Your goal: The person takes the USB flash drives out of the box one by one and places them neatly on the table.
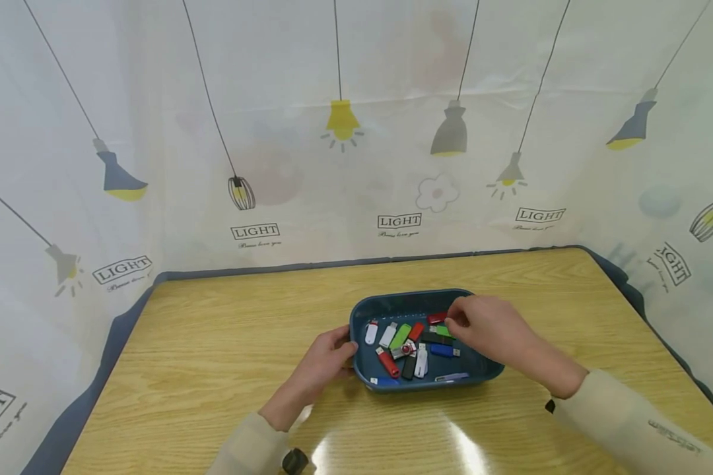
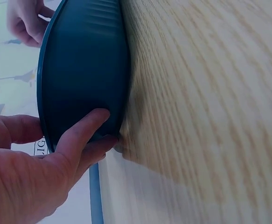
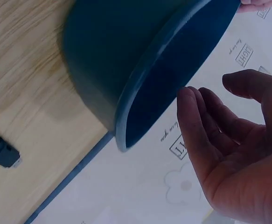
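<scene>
A dark blue tray [image 1: 428, 387] on the table holds several USB sticks, among them a green one [image 1: 400, 336], a red one [image 1: 387, 363], a blue one [image 1: 442, 351] and a black one [image 1: 436, 339]. My left hand [image 1: 321, 363] grips the tray's left end; in the left wrist view the hand [image 2: 38, 177] has its thumb at the rim and its fingers against the outer wall [image 2: 84, 60]. Over the tray's right part hovers my right hand [image 1: 493, 330]. The right wrist view shows that hand [image 3: 238, 144] with thumb and fingers apart, nothing between them, beside the tray [image 3: 112, 51].
The wooden table [image 1: 226, 330] is bordered by a pale curtain [image 1: 309, 165] printed with lamps. A small black object with a metal end [image 3: 3, 151] lies on the table in the right wrist view. Another dark object [image 1: 295, 460] shows beside the left sleeve.
</scene>
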